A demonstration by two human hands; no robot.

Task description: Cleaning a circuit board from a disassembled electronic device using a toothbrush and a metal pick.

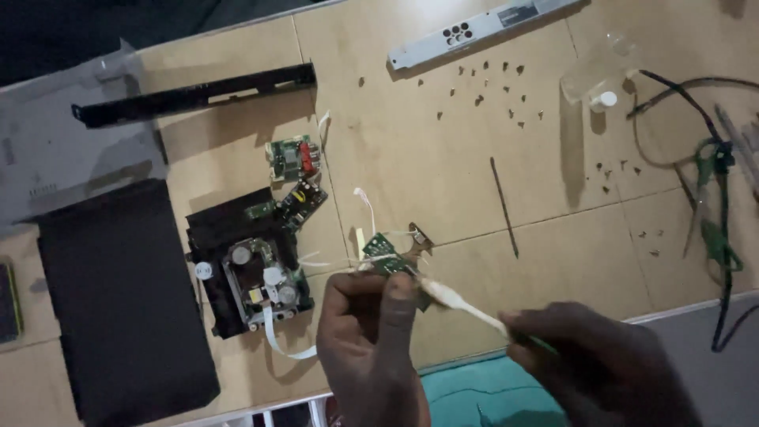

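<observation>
Pinching the small green circuit board [387, 259] in our closed left hand [368, 340], we raise it near 6 o'clock so our right hand [589, 356], gripping a white brush [462, 302], can reach it.

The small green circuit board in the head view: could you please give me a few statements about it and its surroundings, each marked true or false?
1. The left hand holds the small green circuit board above the table. True.
2. The right hand is empty. False: it holds a pale, brush-like tool whose tip meets the board.
3. The black drive unit lies left of the held board. True.
4. The loose screws sit in a bowl. False: they lie scattered on the bare table.
5. The thin dark rod stands upright. False: it lies flat.
</observation>
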